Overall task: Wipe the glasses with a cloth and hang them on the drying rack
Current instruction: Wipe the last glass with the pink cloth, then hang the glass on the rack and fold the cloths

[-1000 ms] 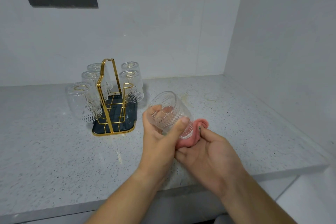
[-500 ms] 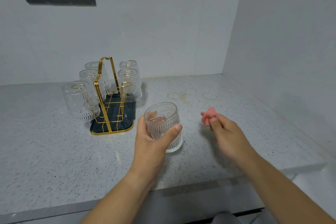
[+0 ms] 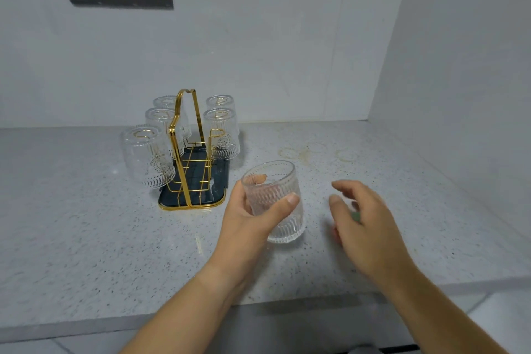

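Wiping looks done; now the hanging step. Left hand (image 3: 247, 221) grips the clear ribbed drinking glass (image 3: 287, 224), upright, just right of & in front of the gold wire drying rack on its dark tray (image 3: 184, 158). Next: flip it mouth-down onto the rack's free front-right peg (image 3: 217, 133). Right hand (image 3: 365, 224), further right of the rack, is blurred, fingers loosely spread; can't tell if it holds anything. Vs 0.5 s ago: the pink cloth at its fingertips is no longer seen; glass barely moved.

The drying rack (image 3: 188, 172) stands back-left on the countertop (image 3: 86, 224), with hung glasses (image 3: 148, 155) on its left and right. The glass (image 3: 275, 195) in the left hand (image 3: 247, 221) is just right of the rack, nearer the front edge.
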A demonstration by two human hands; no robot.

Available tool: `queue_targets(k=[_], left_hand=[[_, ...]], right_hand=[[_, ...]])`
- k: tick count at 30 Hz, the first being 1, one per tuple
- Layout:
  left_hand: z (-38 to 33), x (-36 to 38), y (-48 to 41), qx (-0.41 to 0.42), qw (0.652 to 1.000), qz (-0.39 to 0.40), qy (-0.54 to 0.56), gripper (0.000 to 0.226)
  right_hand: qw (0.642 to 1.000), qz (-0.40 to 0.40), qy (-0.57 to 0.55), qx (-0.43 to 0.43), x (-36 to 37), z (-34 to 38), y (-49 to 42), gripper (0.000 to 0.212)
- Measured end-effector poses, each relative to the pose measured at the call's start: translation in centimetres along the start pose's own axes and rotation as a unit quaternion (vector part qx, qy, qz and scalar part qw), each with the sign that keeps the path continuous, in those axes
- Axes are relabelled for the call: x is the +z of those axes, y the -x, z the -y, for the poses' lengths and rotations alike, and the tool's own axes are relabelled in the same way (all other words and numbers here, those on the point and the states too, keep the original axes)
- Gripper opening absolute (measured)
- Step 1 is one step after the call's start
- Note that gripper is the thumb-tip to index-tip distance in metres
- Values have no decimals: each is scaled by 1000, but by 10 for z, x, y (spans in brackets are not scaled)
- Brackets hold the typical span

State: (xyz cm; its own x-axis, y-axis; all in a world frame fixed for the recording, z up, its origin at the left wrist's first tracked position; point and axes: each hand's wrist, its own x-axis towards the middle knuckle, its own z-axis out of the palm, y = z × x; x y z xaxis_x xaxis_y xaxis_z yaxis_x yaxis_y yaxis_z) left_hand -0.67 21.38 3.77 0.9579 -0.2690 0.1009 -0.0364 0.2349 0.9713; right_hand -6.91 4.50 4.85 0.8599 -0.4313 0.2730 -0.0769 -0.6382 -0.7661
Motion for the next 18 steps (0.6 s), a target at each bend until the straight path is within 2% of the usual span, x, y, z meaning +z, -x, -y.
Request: queue_targets(k=[2,3,4,7,9,11,12,16,18], left_hand=[[-5,-1,-3,14,1000,-6,-7,65],[-8,-3,-4,22,1000,-8,-4,64],[-11,-3,-5,27,1000,-8,7,64],[-20,-4,-8,32,998,-18,41,67],[-24,-5,-10,39,997,-35,56,72],[-28,-7,-13,45,996,-43,62,72],[-29,-9,-14,46,996,-46,63,71],[-36,-18,-23,50,996,-36,59,67],[-39,-24,-28,50,997,-25,57,75]], right_hand=[[988,49,-131,72,9,17,2,23],[968,94,-205,113,15,22,2,26],[932,147,-290,161,23,24,1,32],[750,273,-551,243,48,29,0,55],[671,290,-638,241,58,37,-1,63],[638,279,-680,229,62,49,-5,62],[633,265,-691,226,64,54,-8,61],[638,222,-705,216,68,66,-23,61],[644,204,-709,205,65,72,-32,55]])
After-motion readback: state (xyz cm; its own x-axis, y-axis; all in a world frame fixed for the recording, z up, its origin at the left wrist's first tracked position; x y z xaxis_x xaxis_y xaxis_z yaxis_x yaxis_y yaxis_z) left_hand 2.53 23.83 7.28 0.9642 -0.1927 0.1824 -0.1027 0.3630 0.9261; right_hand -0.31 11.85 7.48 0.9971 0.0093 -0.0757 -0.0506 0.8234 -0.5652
